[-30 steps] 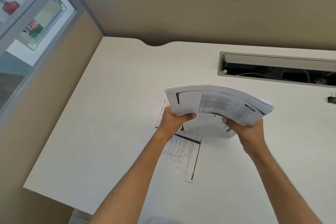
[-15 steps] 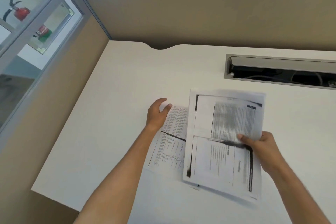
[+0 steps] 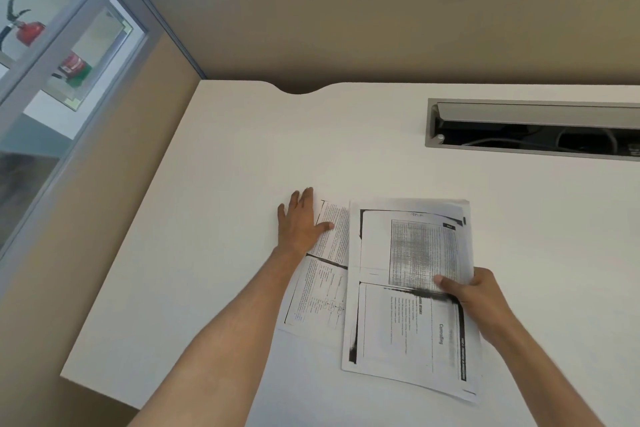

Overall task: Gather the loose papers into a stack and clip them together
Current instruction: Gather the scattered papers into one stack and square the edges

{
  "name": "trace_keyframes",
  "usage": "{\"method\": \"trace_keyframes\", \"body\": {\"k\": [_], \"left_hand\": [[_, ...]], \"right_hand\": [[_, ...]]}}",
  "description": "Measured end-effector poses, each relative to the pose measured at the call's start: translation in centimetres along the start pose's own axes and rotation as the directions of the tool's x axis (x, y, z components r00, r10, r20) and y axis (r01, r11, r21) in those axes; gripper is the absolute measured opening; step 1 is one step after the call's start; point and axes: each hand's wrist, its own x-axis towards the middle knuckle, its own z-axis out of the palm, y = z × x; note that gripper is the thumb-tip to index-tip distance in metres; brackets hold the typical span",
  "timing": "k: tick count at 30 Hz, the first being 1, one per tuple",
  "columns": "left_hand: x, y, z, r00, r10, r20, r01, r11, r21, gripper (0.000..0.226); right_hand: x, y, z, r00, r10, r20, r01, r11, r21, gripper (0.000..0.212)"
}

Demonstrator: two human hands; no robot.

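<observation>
We looked down on a wide white rectangular desk (image 3: pixel 221 204) set into a corner of tan fabric partition panels (image 3: pixel 381 10), with a glass pane in a grey metal frame (image 3: pixel 52 87) to our left. Sunk into the desk's far right side was a long grey cable tray (image 3: pixel 533 130) with its lid raised and dark cables inside.

Near the middle of the desk lay the stack of printed black-and-white photocopied papers (image 3: pixel 398 288), flat on the surface with its edges slightly uneven at the near corner. Just beside it on the left, and partly tucked under its left edge, lay a single loose printed sheet (image 3: pixel 322 298), also flat.

Our right hand (image 3: pixel 474 295) gripped the stack at its right edge, thumb pressed on top of the page and the fingers curled underneath, out of sight. Our left hand (image 3: pixel 301 222) lay open and flat, fingers spread and pointing away from us, the palm resting on the far left corner of the loose sheet, with the outer fingers over the bare desk.
</observation>
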Motion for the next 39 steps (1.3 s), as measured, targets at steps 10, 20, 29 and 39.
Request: {"method": "trace_keyframes", "body": {"k": [10,20,29,39], "left_hand": [[-0.6,1.2,0.4,0.996,0.012,-0.092,-0.004,0.997,0.081,0.077],[-2.0,2.6,0.2,0.975,0.02,-0.221,-0.026,0.999,-0.023,0.086],[-3.0,0.8,-1.0,0.922,-0.334,-0.194,0.186,0.824,-0.535,0.078],[-5.8,-4.9,-2.8,0.866,-0.369,0.337,0.418,0.165,-0.893,0.07]], "right_hand": [[0.2,1.4,0.0,1.0,0.006,-0.025,-0.006,1.0,0.029,0.004],[0.6,1.7,-0.4,0.999,-0.01,-0.034,0.01,1.0,0.024,0.005],[0.4,2.1,-0.7,1.0,-0.002,-0.022,0.003,0.999,0.044,0.008],[1.0,2.3,0.4,1.0,-0.022,-0.01,0.022,0.998,-0.051,0.007]]}}
